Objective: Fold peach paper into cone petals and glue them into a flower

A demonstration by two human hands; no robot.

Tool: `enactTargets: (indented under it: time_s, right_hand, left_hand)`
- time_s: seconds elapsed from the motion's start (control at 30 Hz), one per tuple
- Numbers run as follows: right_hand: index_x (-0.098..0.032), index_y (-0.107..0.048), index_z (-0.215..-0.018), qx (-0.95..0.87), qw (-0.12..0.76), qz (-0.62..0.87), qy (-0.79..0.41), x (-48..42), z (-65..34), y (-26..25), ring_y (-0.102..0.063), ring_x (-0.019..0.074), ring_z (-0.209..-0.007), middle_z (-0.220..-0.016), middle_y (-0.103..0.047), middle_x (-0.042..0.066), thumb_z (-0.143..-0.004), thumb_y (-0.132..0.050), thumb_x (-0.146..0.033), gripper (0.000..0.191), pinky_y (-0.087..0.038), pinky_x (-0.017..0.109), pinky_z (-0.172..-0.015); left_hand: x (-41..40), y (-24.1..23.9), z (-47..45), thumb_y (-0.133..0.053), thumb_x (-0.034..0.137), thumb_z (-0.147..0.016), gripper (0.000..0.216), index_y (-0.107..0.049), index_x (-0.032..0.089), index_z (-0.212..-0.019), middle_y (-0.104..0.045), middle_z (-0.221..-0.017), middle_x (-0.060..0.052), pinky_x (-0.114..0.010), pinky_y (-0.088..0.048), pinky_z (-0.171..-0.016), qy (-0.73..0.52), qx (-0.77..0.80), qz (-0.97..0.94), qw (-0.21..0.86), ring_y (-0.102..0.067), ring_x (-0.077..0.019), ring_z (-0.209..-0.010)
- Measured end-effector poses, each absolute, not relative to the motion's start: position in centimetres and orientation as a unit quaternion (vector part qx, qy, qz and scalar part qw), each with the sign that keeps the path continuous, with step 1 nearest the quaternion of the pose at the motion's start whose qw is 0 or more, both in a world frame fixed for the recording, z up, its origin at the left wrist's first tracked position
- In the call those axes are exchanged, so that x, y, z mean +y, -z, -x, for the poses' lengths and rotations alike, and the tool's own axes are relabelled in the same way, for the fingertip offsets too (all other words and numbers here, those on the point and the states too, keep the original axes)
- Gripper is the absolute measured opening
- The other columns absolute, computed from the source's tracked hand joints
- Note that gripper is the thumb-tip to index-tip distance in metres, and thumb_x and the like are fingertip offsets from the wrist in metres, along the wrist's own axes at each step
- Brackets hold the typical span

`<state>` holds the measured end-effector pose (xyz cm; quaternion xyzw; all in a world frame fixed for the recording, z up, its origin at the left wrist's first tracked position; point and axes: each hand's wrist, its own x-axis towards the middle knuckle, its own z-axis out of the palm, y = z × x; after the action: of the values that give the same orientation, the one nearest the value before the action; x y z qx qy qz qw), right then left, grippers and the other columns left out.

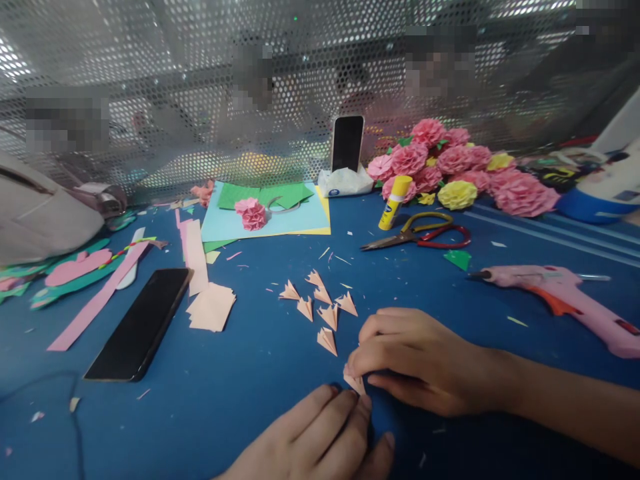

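Both my hands meet low on the blue table (260, 373) over a small peach folded paper piece (354, 381). My right hand (420, 360) pinches it from the right with curled fingers. My left hand (320, 437) presses its fingertips against it from below. Just above lie several folded peach paper cones (320, 303). A stack of peach paper squares (212, 307) lies further left.
A black phone (140, 323) lies at left beside pink paper strips (97, 300). Scissors (417, 235), a glue stick (395, 201) and a pink glue gun (565, 300) lie to the right. Paper flowers (450, 167), coloured sheets (270, 210) and a propped phone (347, 143) stand behind.
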<state>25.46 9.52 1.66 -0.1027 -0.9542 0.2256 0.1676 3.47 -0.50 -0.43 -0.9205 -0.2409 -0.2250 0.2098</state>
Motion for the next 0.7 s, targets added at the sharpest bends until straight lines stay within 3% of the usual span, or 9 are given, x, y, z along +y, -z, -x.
enactTargets:
  time_s: [0.27, 0.5, 0.7]
  right_hand:
    - [-0.022, -0.058, -0.107, -0.930, 0.169, 0.169, -0.279, 9.66, -24.90, -1.44, -0.055, 0.0140, -0.090, -0.101, -0.066, 0.000, -0.095, -0.060, -0.025, 0.013, -0.036, 0.025, -0.081]
    - [-0.021, -0.060, -0.100, -0.904, 0.171, 0.202, -0.336, 9.55, -24.55, -1.26, -0.056, 0.0131, -0.086, -0.094, -0.066, -0.002, -0.094, -0.061, -0.033, 0.013, -0.037, 0.023, -0.077]
    - [-0.021, -0.058, -0.096, -0.903, 0.165, 0.200, -0.343, 9.70, -24.49, -1.38, -0.056, 0.0121, -0.084, -0.091, -0.065, -0.002, -0.095, -0.059, -0.027, 0.006, -0.038, 0.023, -0.077]
  left_hand:
    - [-0.29, 0.43, -3.35, -0.048, 0.018, -0.100, 0.028, -0.069, 0.028, -0.116, -0.076, -0.107, 0.005, -0.022, -0.058, -0.084, 0.216, -0.228, 0.920, 0.234, -0.071, -0.0123, -0.099]
    - [-0.15, 0.89, -4.05, -0.050, 0.023, -0.099, 0.026, -0.073, 0.035, -0.106, -0.077, -0.097, 0.011, -0.026, -0.060, -0.078, 0.267, -0.282, 0.893, 0.228, -0.074, -0.0140, -0.087]
    - [-0.08, 0.77, -4.14, -0.044, 0.017, -0.101, 0.032, -0.072, 0.031, -0.109, -0.077, -0.099, 0.009, -0.025, -0.061, -0.077, 0.249, -0.276, 0.903, 0.215, -0.074, -0.0147, -0.090]
